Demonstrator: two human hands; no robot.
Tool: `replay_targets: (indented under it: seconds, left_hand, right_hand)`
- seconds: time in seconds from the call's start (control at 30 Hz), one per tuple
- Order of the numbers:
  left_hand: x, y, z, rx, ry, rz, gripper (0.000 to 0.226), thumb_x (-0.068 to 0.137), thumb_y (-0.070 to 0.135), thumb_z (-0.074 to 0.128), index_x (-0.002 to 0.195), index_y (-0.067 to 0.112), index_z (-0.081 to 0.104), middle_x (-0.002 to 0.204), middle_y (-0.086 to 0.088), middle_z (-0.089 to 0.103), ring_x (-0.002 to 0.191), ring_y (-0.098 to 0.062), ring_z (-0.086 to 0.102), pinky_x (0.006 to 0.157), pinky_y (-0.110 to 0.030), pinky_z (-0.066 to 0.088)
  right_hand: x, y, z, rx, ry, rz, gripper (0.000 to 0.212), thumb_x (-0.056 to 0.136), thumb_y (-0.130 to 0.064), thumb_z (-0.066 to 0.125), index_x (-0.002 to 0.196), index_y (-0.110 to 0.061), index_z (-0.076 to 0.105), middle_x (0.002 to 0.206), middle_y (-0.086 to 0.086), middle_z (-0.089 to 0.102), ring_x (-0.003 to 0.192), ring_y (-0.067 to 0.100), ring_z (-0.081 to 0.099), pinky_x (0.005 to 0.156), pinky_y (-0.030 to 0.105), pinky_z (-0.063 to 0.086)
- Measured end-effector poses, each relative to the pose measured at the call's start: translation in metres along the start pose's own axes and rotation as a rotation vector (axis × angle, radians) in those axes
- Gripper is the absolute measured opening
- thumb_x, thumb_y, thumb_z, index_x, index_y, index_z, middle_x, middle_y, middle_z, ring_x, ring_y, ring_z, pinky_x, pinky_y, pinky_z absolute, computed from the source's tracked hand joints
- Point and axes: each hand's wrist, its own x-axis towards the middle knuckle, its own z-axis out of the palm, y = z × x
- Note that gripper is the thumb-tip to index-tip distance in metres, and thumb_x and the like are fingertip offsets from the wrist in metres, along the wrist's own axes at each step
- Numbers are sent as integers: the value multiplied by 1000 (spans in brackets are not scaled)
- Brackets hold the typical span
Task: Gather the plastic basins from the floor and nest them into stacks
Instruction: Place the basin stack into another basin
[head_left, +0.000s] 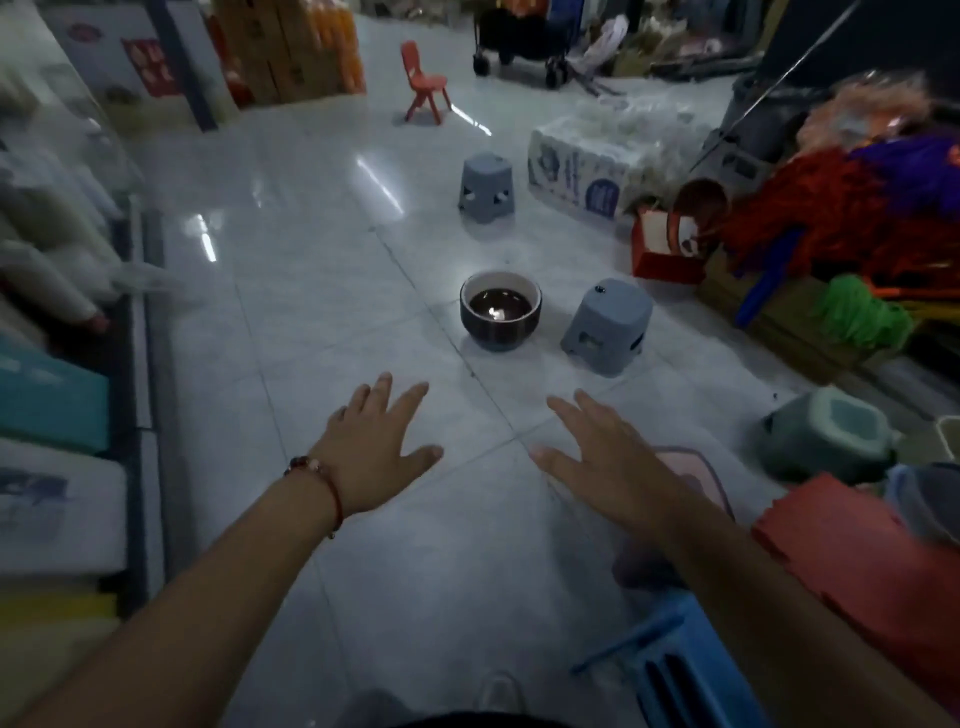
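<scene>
On the pale tiled floor (322, 291) ahead of the person stood one dark basin (500, 310), upright, with a light inner rim and a shiny dark bottom. Two grey plastic stools were on the same floor: one stool (607, 325) just right of the basin, tilted a little, and a second stool (487, 185) farther back. One small red chair (425, 84) stood well beyond them.

Two bare hands reached forward above the floor, short of the basin and not touching it. The left hand (378, 446) had its fingers spread and straight, its grip open and holding nothing; one red bead bracelet (317, 472) circled its wrist. The right hand (615, 453) was likewise flat with fingers extended, its grip open and empty.

Beneath the right forearm, one pink basin-like rim (701, 462) showed, mostly hidden. To the right lay one greenish stool (826, 436) on its side, one orange foam sheet (857, 561), and one blue slatted piece (685, 670) near the bottom edge. One white wrapped package (582, 166) sat behind the far stool.
</scene>
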Motion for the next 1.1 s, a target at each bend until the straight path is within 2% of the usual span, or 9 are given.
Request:
replay_targets:
  seconds: [0.2, 0.4, 0.5, 0.67, 0.93, 1.1]
  left_hand:
    - [72, -32, -2, -14, -10, -31, 82, 92, 68, 37, 156, 37, -4, 164, -9, -7, 151, -32, 0, 122, -45, 13]
    - [167, -83, -4, -48, -41, 0, 81, 93, 67, 36, 156, 36, -3, 164, -10, -6, 151, -32, 0, 121, -45, 14]
    - [216, -112, -12, -87, -108, 0, 82, 93, 66, 40, 156, 35, -2, 164, -11, -5, 151, -32, 2, 120, -45, 16]
    - [313, -144, -45, -53, -147, 55, 83, 92, 65, 42, 157, 33, -1, 164, -12, -2, 150, -34, 5, 119, -46, 19]
    - [436, -121, -59, 25, -236, 191, 82, 93, 64, 41, 156, 34, -2, 164, -10, -5, 151, -33, 2, 121, -47, 18]
    - [517, -101, -57, 91, -303, 181, 82, 94, 64, 41, 156, 35, -4, 164, -10, -7, 151, -32, 1, 120, -45, 17]
  right_hand:
    - [99, -13, -5, -4, -35, -54, 71, 95, -63, 41, 155, -36, 15, 166, 0, 3, 152, 24, 5, 122, 45, 10]
    - [204, -36, -7, -32, -85, 0, 71, 96, -62, 39, 156, -36, 12, 166, 1, 2, 152, 26, 5, 122, 46, 9]
    - [255, -49, -12, -45, -145, 63, 72, 96, -63, 38, 156, -36, 11, 166, 1, 1, 152, 26, 5, 122, 46, 9]
    - [334, -68, -35, -24, -103, 122, 72, 96, -61, 40, 156, -34, 12, 166, 3, 2, 152, 26, 5, 122, 48, 9]
    - [431, -38, -67, 47, -85, 213, 73, 95, -62, 41, 157, -32, 13, 166, 3, 3, 152, 25, 5, 122, 47, 10]
    - [505, 7, -89, 73, -112, 213, 75, 95, -62, 42, 157, -32, 13, 165, 5, 4, 152, 26, 6, 122, 48, 12]
